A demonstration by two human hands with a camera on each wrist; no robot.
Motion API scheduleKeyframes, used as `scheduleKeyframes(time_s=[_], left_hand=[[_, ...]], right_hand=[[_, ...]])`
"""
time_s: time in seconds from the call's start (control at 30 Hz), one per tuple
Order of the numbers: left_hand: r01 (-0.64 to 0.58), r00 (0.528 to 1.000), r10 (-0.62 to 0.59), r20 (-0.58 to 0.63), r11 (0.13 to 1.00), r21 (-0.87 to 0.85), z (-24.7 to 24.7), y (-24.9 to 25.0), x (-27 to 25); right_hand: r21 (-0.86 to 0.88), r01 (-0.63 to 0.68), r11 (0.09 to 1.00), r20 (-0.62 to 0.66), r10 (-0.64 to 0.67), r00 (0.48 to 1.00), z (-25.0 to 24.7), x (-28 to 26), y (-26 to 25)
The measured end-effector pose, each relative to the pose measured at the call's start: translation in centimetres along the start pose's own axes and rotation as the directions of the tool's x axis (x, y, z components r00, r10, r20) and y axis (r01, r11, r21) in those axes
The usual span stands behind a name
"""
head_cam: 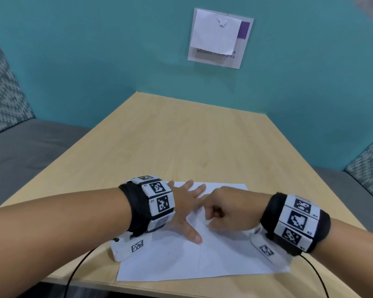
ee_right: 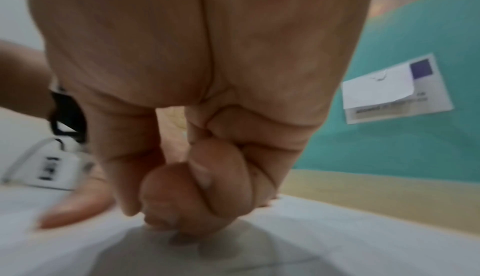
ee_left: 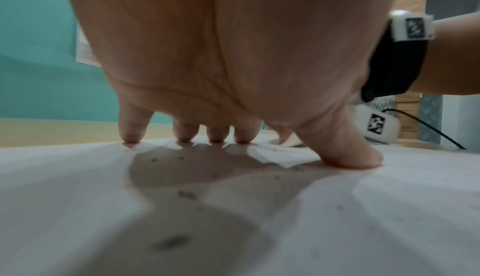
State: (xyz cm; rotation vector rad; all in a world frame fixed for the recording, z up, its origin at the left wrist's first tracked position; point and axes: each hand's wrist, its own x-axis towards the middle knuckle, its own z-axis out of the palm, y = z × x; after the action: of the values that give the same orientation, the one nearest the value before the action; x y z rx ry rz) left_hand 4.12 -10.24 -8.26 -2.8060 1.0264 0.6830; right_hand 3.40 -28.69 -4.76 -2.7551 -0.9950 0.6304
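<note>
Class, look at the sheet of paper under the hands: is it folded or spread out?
Spread out: the sheet of paper lies flat on the table, one faint crease showing, the left hand pressing it.

Bright, even light from above; soft shadows pool under my left hand (ee_left: 221,54) on the paper (ee_left: 389,219); right wrist view smears with blur.

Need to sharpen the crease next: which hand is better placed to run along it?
Probably right. The right hand, fingers curled, presses the paper near the faint crease; the left hand lies flat, pinning the sheet.
</note>
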Motion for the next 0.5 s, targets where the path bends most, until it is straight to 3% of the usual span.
scheduleKeyframes(time_s=[0.07,0.17,0.33,0.5], left_hand=[[-0.001,1.000,0.001,0.000,1.000,0.010,-0.1,0.0,-0.1],[0.014,1.000,-0.015,0.025,1.000,0.017,-0.3,0.1,0.0],[0.014,1.000,-0.014,0.012,1.000,0.015,-0.1,0.0,0.0],[0.023,0.999,-0.024,0.024,1.000,0.020,-0.2,0.2,0.0]], right_hand=[[0.010,0.020,1.000,0.031,-0.020,0.999,0.1,-0.2,-0.5],[0.035,-0.069,0.997,-0.023,0.070,0.997,-0.8,-0.1,0.5],[0.015,0.003,1.000,0.027,-0.003,1.000,0.0,-0.5,-0.6],[0.016,-0.070,0.997,-0.013,0.070,0.997,-0.7,-0.3,0.4]])
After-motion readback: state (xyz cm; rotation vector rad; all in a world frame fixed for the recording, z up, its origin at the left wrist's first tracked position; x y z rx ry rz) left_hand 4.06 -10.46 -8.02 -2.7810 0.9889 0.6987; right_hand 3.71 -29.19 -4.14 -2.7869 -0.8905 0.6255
